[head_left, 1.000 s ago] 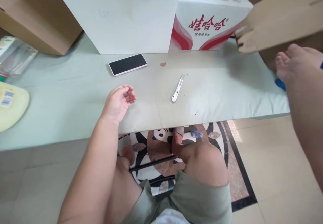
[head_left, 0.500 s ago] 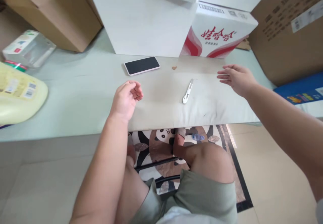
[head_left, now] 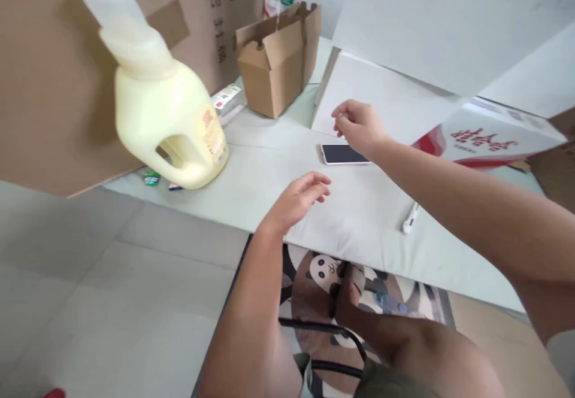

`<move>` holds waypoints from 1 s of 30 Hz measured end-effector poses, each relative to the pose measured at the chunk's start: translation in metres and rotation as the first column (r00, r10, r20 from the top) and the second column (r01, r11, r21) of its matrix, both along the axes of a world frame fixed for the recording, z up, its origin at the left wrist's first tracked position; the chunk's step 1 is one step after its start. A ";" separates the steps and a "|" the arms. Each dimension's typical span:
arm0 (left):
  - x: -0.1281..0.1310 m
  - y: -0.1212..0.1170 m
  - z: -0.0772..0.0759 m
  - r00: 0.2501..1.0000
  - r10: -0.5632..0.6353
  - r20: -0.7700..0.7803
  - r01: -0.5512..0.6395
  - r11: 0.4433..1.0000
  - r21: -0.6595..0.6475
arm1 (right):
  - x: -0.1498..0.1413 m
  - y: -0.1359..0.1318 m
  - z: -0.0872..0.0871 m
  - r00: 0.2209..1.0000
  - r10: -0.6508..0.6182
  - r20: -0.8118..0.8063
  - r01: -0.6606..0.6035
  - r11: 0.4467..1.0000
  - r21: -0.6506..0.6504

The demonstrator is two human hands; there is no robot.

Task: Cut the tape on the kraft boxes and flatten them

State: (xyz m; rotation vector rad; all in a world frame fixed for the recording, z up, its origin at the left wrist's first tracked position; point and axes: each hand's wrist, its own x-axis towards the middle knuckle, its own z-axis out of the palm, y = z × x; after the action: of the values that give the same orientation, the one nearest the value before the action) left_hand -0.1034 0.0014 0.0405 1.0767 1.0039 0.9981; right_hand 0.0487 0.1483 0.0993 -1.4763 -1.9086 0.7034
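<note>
My left hand (head_left: pixel 300 200) hovers over the near part of the covered table, fingers apart and holding nothing. Further back, my right hand (head_left: pixel 357 125) is raised above a dark-screened phone (head_left: pixel 344 154), its fingers loosely curled with nothing visible in them. Part of the phone is hidden by my right wrist. A slim white tool (head_left: pixel 409 218) lies on the cloth to the right; my right forearm covers its upper end.
At the left stands a pale yellow jug (head_left: pixel 184 111) with a handle, before a large cardboard box (head_left: pixel 54 87). A small open carton (head_left: pixel 283 63), a clear plastic box (head_left: pixel 230 102) and a white box (head_left: pixel 377 87) stand at the back. A red-and-white carton (head_left: pixel 485 137) is at right.
The view has swung left, bringing the whole jug and small carton into sight. My right hand has moved left across the table, from beyond the white tool to above the phone.
</note>
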 end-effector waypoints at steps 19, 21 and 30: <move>-0.029 0.019 -0.008 0.877 0.430 0.213 -0.450 0.892 0.050 | -0.100 0.061 -0.012 0.947 -0.003 0.320 -0.079 0.967 0.242; -0.030 0.020 -0.010 0.738 0.636 0.225 -0.665 0.742 0.088 | -0.063 0.030 -0.021 0.987 0.029 0.159 -0.069 0.964 0.255; 0.004 0.019 -0.018 0.832 0.493 0.255 -0.555 0.742 0.377 | 0.121 -0.173 -0.061 0.838 -0.240 -0.489 0.393 0.889 0.236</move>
State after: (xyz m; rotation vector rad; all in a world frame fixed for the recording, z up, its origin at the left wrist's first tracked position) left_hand -0.0991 0.0199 0.0224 1.0798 1.0153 1.8135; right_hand 0.1692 -0.0248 0.0381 -1.2458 -1.3044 0.4833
